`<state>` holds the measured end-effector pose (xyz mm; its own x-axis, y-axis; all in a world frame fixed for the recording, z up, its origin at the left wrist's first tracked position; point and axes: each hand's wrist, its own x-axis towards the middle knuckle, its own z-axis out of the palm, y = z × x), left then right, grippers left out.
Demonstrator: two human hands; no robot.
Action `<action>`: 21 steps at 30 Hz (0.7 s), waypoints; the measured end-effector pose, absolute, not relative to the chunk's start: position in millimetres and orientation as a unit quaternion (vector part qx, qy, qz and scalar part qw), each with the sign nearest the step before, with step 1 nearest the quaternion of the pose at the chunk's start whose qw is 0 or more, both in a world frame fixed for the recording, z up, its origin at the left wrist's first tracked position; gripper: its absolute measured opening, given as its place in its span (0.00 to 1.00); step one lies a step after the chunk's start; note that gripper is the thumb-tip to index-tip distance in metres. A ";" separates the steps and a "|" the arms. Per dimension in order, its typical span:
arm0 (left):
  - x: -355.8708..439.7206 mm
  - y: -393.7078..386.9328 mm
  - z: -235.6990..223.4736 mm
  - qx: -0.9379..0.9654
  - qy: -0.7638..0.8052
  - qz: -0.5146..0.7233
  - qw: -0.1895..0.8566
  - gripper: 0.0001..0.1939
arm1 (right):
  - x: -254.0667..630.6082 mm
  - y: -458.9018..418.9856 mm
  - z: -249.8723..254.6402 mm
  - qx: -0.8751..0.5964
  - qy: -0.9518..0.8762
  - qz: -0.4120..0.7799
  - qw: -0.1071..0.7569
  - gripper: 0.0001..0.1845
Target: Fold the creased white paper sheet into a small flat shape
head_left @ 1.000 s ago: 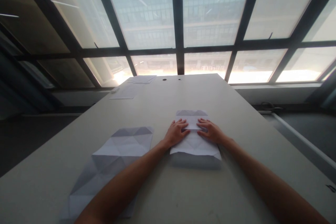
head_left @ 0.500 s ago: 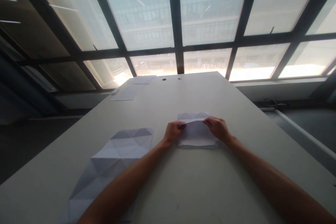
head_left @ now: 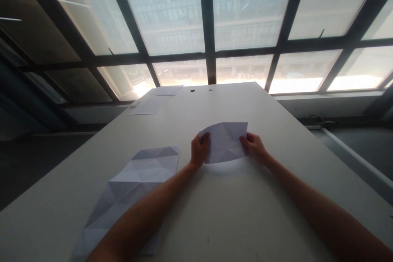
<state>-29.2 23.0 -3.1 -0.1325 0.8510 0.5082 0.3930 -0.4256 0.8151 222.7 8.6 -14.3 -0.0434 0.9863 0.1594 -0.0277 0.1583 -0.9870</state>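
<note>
A creased sheet of white paper (head_left: pixel 227 143) is held up off the table between my two hands. My left hand (head_left: pixel 200 149) grips its left edge, thumb on the near face. At the right edge, my right hand (head_left: pixel 253 145) pinches the paper with thumb and fingers. Crease lines cross the face turned toward me, and a pale patch of light shows on the table below it. Beside my left forearm lies a larger creased paper (head_left: pixel 132 188), partly covered by that arm.
The white table (head_left: pixel 215 221) stretches away toward a wall of dark-framed windows (head_left: pixel 208 28). Several flat papers (head_left: pixel 145 105) lie at its far left corner. Two small dark spots, one a round hole (head_left: pixel 192 90), mark the far end. A pale rail (head_left: pixel 356 153) runs along the right.
Both hands have lifted the paper off the table and tilted it up, so its creased face now shows. The larger paper at left has stayed in place.
</note>
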 end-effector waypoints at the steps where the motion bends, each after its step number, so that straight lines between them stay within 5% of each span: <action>1: -29.3 23.3 -2.3 0.622 0.501 0.568 0.198 0.19 | 219.7 8.6 -14.4 -0.451 -0.543 0.453 0.544 0.27; 7: -30.2 26.3 0.8 0.638 0.555 0.513 0.145 0.09 | 208.7 8.1 -14.2 -0.522 -0.523 0.382 0.555 0.29; 16: -27.3 15.0 -1.7 0.735 0.574 0.357 0.056 0.46 | 209.3 9.3 -20.7 -0.594 -0.579 0.259 0.495 0.32; 21: -20.9 10.3 -2.5 0.844 0.470 0.256 0.021 0.30 | 203.9 4.3 -23.9 -0.612 -0.655 0.153 0.416 0.34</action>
